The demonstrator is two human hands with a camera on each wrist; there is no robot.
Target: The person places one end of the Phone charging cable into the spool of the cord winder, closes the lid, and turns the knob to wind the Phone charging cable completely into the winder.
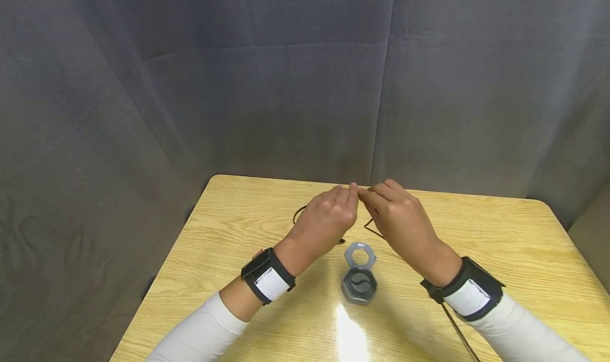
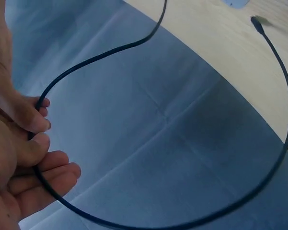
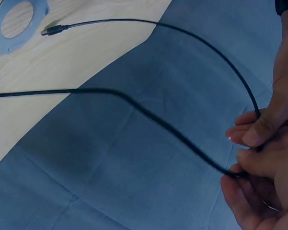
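Both hands meet above the middle of the wooden table [image 1: 500,245]. My left hand [image 1: 350,193] pinches a thin black cable [image 1: 298,213] between thumb and fingers. My right hand [image 1: 369,196] pinches the same cable just beside it, fingertips nearly touching. In the left wrist view the cable [image 2: 134,44] curves away from my left hand [image 2: 38,132] in a wide loop to its free plug end [image 2: 255,21]. In the right wrist view my right hand [image 3: 239,168] grips the cable [image 3: 182,33] at lower right, and the plug [image 3: 50,31] lies over the table.
A grey hexagonal case [image 1: 359,287] lies open on the table below my hands, its ring-shaped lid [image 1: 359,253] flipped back. A dark curtain [image 1: 286,87] hangs behind and to both sides. Another dark lead [image 1: 457,330] trails from my right wrist strap.
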